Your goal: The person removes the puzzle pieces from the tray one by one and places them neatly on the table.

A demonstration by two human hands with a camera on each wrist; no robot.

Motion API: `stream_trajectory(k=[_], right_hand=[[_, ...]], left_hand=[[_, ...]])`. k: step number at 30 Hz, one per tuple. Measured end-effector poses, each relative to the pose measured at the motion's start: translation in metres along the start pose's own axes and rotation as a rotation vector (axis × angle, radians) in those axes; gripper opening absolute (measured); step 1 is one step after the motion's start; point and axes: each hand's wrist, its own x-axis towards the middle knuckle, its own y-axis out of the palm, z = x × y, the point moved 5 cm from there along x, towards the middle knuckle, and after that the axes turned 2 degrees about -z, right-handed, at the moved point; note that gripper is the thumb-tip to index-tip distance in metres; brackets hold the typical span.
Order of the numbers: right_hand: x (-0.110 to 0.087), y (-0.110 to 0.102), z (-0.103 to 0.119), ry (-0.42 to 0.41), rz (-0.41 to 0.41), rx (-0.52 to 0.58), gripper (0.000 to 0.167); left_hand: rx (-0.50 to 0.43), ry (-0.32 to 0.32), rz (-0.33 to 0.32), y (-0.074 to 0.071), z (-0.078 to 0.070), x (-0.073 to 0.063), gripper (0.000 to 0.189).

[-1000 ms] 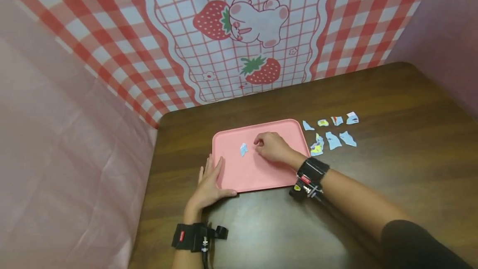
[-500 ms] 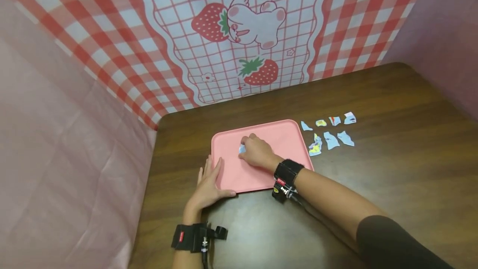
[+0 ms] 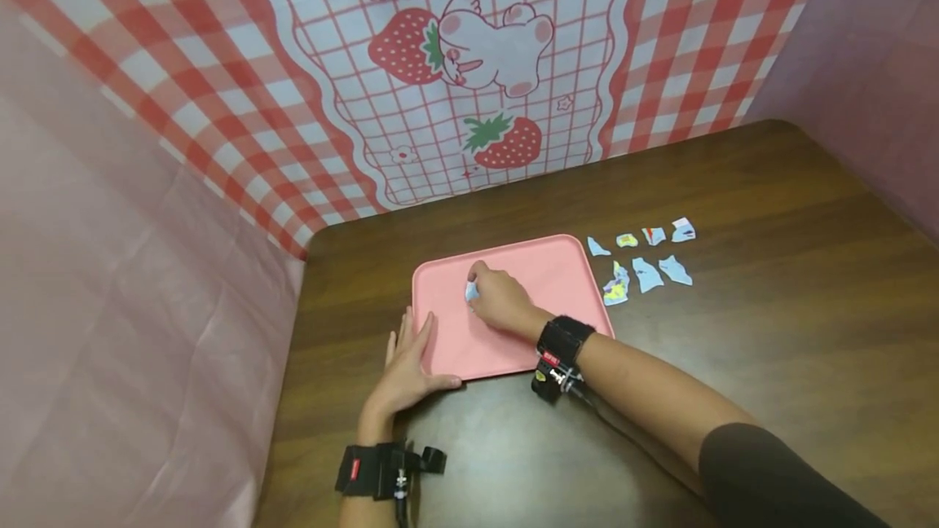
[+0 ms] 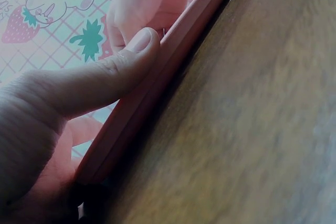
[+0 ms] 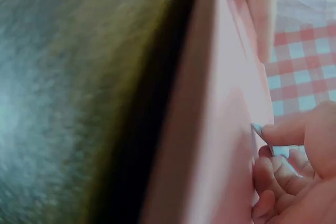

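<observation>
On the pink tray point(image 3: 557, 267), my right hand point(image 3: 502, 298) pinches a small light-blue paper piece point(image 3: 471, 291) between thumb and fingers, left of the tray's middle. In the right wrist view the piece point(image 5: 261, 134) shows edge-on, tilted up at the tray surface, partly hidden by the fingers. My left hand point(image 3: 405, 373) lies spread at the tray's front left corner, its thumb along the front rim and its fingers by the left side. The left wrist view shows that thumb point(image 4: 113, 74) resting against the rim.
Right of the tray, several irregular paper pieces lie in two rows on the brown wooden table point(image 3: 763, 283), among them a yellow-and-blue piece point(image 3: 617, 283) and a plain blue one point(image 3: 647, 274). A red-checked strawberry cloth point(image 3: 506, 141) hangs behind the table.
My right hand has moved left across the tray and taken hold of the blue paper piece that lay there, now slightly lifted at one edge. The left hand has stayed put.
</observation>
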Motion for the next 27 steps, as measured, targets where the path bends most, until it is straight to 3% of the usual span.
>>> stream_trajectory(k=[12,17,27], right_hand=[[-0.013,-0.044,-0.029,0.098,-0.015,0.395,0.024],[-0.021,-0.066,-0.038,0.126,-0.067,0.457,0.025],[-0.026,-0.088,-0.045,0.118,-0.131,0.548,0.026]], left_hand=[[0.000,-0.007,-0.004,-0.003,-0.003,0.000,0.119],[-0.005,-0.001,0.004,-0.004,-0.003,0.000,0.119],[-0.013,-0.004,0.008,-0.003,-0.001,-0.001,0.120]])
